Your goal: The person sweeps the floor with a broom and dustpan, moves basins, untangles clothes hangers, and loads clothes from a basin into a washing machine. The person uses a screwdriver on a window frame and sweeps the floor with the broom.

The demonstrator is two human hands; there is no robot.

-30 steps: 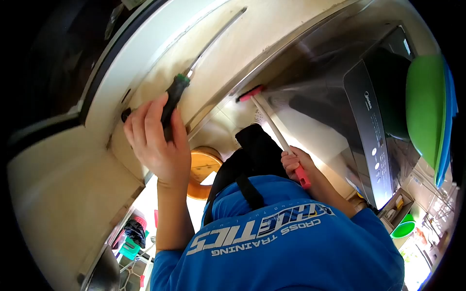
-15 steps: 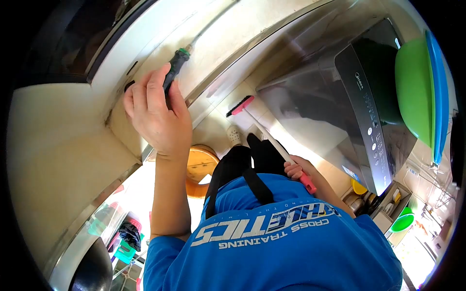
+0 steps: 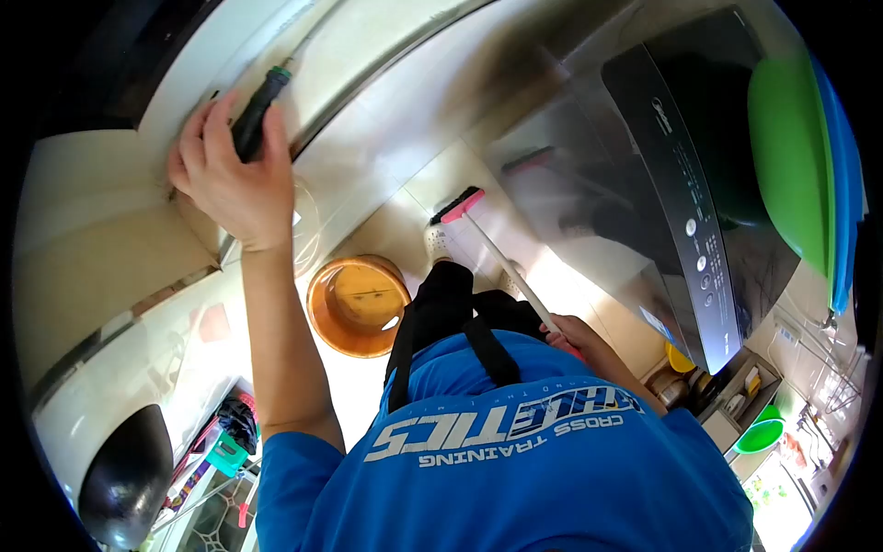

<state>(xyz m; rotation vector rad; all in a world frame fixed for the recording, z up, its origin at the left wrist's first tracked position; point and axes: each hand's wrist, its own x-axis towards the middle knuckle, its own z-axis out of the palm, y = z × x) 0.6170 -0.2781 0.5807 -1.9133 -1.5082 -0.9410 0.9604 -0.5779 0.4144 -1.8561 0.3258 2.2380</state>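
Observation:
My left hand [image 3: 235,175] is wrapped round the black handle of a screwdriver-like tool [image 3: 259,112] with a green collar, held over the pale ledge [image 3: 359,37]. Its thin metal shaft points up and away, partly out of frame. Lower right, my right hand [image 3: 575,339] is closed round the pink grip of a brush [image 3: 501,260] with a long white handle. The grip is partly hidden by my fingers and shirt. The brush's pink head [image 3: 460,207] with dark bristles is down by the tiled floor, close beside my light shoe [image 3: 436,243].
A round wooden tub [image 3: 357,308] stands on the floor left of my legs. At the right is a dark, glossy appliance [image 3: 681,193] with green [image 3: 786,166] and blue basins against it. A black pan-like object [image 3: 129,478] and a teal basket [image 3: 225,453] are lower left.
My left hand has moved left and up in view with the tool still in it. The brush head has shifted left and down since the earliest frame. More of the wooden tub shows.

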